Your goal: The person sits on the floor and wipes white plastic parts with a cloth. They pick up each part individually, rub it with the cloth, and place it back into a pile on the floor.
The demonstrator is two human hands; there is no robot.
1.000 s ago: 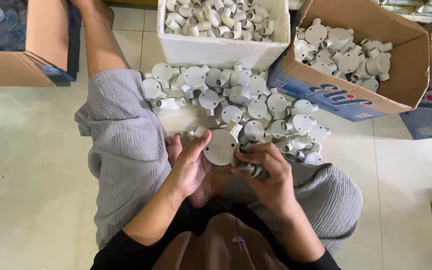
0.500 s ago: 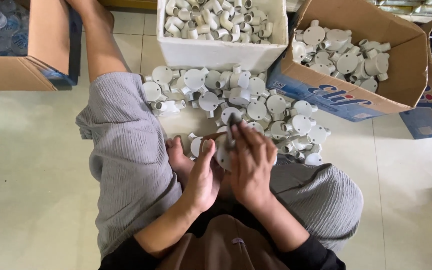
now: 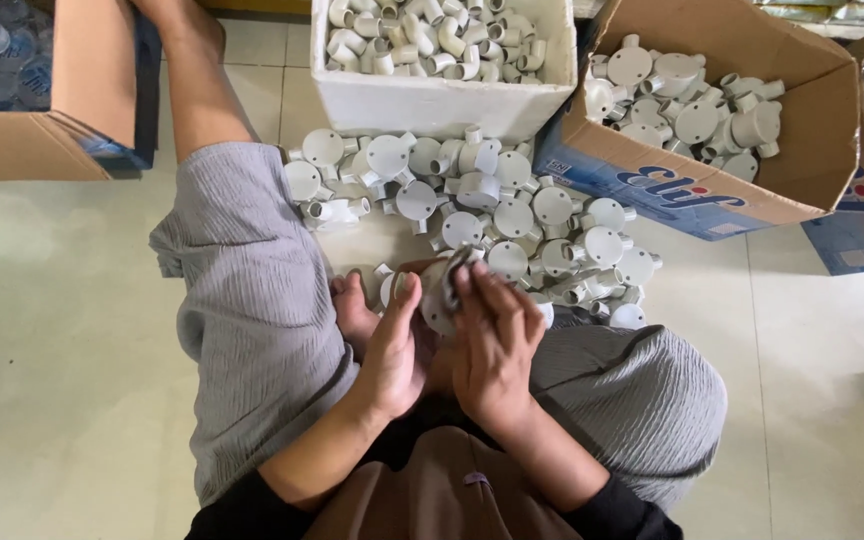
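Hands together over a white round junction box [image 3: 439, 292].
Left hand [image 3: 392, 350] cups it, right hand [image 3: 492, 340] fingers curl over it; its orientation is hidden.

Smooth white plastic with a faint sheen on the round fitting [image 3: 439, 290] pressed between the left hand [image 3: 392, 345] and right hand [image 3: 492, 340], and on the heap of fittings [image 3: 492, 215] on the floor. Glossy pale tile [image 3: 52, 320] underfoot. Crinkled grey cloth on the trousers [image 3: 252, 300] (matt, finely ribbed). Rough matt brown cardboard on the open box [image 3: 812, 150], printed blue outside. Grainy matt white foam, by its look, on the middle box [image 3: 432, 100].
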